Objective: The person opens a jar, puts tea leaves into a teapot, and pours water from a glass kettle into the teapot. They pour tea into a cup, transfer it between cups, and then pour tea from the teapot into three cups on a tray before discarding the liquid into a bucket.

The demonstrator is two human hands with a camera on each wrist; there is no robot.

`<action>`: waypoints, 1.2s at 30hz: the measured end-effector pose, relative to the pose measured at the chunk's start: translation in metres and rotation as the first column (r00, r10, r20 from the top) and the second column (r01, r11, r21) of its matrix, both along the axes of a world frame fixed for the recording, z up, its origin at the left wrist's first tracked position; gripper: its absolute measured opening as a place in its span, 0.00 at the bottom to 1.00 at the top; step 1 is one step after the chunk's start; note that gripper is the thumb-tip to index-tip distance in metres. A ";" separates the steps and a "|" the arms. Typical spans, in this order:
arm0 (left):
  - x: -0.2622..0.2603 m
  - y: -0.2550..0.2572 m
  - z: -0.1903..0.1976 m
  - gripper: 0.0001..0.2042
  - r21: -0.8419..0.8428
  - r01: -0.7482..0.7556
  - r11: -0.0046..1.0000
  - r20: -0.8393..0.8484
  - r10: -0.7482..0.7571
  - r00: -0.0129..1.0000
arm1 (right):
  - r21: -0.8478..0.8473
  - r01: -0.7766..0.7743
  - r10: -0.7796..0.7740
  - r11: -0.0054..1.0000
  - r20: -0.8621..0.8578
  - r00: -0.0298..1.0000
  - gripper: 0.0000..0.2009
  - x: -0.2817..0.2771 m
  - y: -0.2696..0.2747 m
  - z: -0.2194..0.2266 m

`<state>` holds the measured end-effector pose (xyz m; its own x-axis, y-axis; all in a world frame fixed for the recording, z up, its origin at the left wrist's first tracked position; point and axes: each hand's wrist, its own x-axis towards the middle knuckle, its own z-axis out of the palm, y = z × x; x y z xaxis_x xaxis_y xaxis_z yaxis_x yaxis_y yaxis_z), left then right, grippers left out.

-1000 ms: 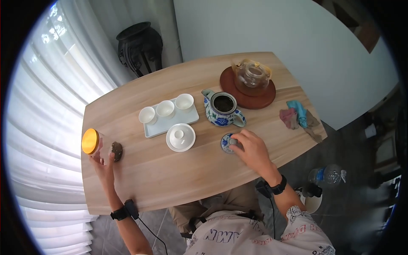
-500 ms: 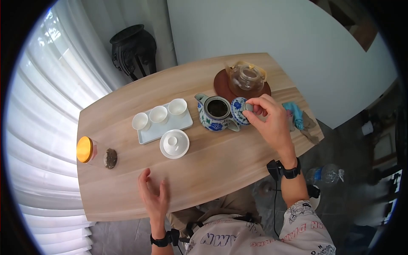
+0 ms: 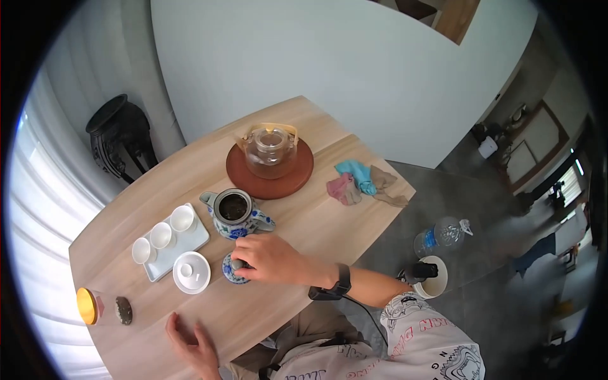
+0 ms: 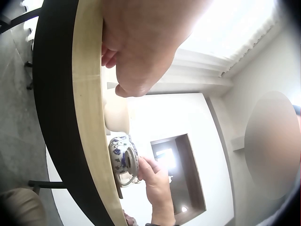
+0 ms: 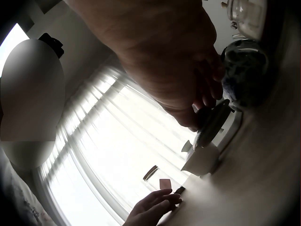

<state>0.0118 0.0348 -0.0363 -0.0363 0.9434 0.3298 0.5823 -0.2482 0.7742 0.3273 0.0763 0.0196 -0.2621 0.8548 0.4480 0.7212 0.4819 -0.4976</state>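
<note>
My right hand (image 3: 272, 258) pinches the knob of a blue-and-white teapot lid (image 3: 230, 273) just in front of the matching teapot (image 3: 229, 215). In the right wrist view the lid (image 5: 214, 125) looks tilted. The teapot's mouth is uncovered, with something dark inside. Left of the lid stands a white lidded bowl (image 3: 192, 278). My left hand (image 3: 195, 348) is at the front of the table with fingers loosely extended, holding nothing. Beyond it are a dark brown lump (image 3: 123, 310) and a jar with an orange cap (image 3: 86, 306).
Three white cups sit on a pale tray (image 3: 156, 271). A glass teapot (image 3: 271, 152) stands on a round brown board (image 3: 303, 177) at the back. Crumpled cloths (image 3: 361, 177) lie near the right edge. On the floor are a plastic bottle (image 3: 443, 235) and a white bin (image 3: 440, 285).
The left hand has left the jar and come back to the table's front. My right hand raised the lid beside the teapot, then brought it back down in front. The head view has swung right.
</note>
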 end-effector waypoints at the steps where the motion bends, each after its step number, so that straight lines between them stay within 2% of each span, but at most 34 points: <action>1: 0.001 0.000 0.002 0.24 0.005 0.005 1.000 0.000 -0.005 1.000 | -0.012 -0.009 0.009 1.000 0.011 1.000 0.14 -0.003 0.000 -0.006; 7: 0.003 -0.001 0.006 0.23 0.013 0.006 1.000 -0.006 -0.006 1.000 | -0.098 0.012 -0.005 0.995 0.076 0.997 0.15 0.000 0.000 -0.019; 10: 0.004 0.000 0.005 0.23 0.019 0.005 1.000 -0.005 -0.005 1.000 | -0.016 0.061 -0.061 0.998 -0.010 0.998 0.16 0.002 -0.006 -0.015; 11: 0.003 0.000 0.006 0.23 0.022 0.007 1.000 -0.010 -0.007 1.000 | -0.065 0.101 -0.104 0.993 -0.054 0.993 0.15 0.008 -0.010 0.003; 13: 0.003 0.000 0.007 0.23 0.028 0.007 1.000 -0.011 -0.007 1.000 | -0.171 0.168 -0.191 0.971 -0.133 0.973 0.14 0.037 -0.010 0.045; 15: 0.003 0.000 0.008 0.23 0.033 0.009 0.999 -0.004 -0.009 1.000 | 0.005 0.339 -0.327 0.941 -0.249 0.912 0.10 0.083 0.017 0.067; 16: 0.005 -0.001 0.009 0.23 0.027 0.004 1.000 -0.010 -0.004 1.000 | 0.073 0.448 -0.400 0.891 -0.339 0.852 0.10 0.109 0.039 0.071; 17: 0.007 -0.002 0.012 0.23 0.021 0.000 1.000 -0.014 0.001 1.000 | -0.004 0.550 -0.527 0.835 -0.293 0.798 0.15 0.145 0.063 0.068; 19: 0.009 0.000 0.014 0.23 0.019 0.001 1.000 -0.024 -0.001 1.000 | -0.016 0.712 -0.709 0.702 -0.122 0.695 0.16 0.219 0.119 0.046; 21: 0.007 0.001 0.012 0.23 0.030 -0.001 1.000 -0.034 0.002 0.999 | -0.419 0.516 -0.634 0.748 -0.220 0.741 0.17 0.268 0.160 0.041; 22: 0.007 0.001 0.012 0.23 0.027 -0.007 1.000 -0.035 0.008 0.999 | -0.589 0.363 -0.603 0.722 -0.279 0.748 0.18 0.270 0.167 0.048; 25: 0.009 0.000 0.015 0.23 0.015 -0.020 1.000 -0.036 0.021 0.999 | -0.592 0.269 -0.543 0.760 -0.350 0.763 0.17 0.268 0.173 0.064; 29: 0.011 0.001 0.016 0.23 0.025 -0.005 1.000 -0.039 0.006 0.999 | -0.557 0.254 -0.500 0.791 -0.348 0.793 0.17 0.250 0.177 0.091; 32: 0.011 0.001 0.019 0.23 0.027 0.005 1.000 -0.052 -0.004 0.999 | -0.558 0.167 -0.365 0.813 -0.265 0.893 0.17 0.239 0.186 0.108; 35: 0.013 0.000 0.024 0.23 0.017 0.010 1.000 -0.044 -0.010 0.999 | -0.594 0.226 -0.419 0.772 -0.207 0.884 0.17 0.209 0.179 0.126; 36: 0.013 0.000 0.025 0.23 0.015 0.012 1.000 -0.037 -0.011 0.999 | -0.610 0.194 -0.407 0.768 -0.231 0.884 0.18 0.208 0.180 0.126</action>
<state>0.0250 0.0345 -0.0116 -0.0128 0.9384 0.3454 0.6076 -0.2670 0.7480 0.5353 0.2564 0.1458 0.1248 0.9848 -0.1210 0.5190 -0.1688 -0.8380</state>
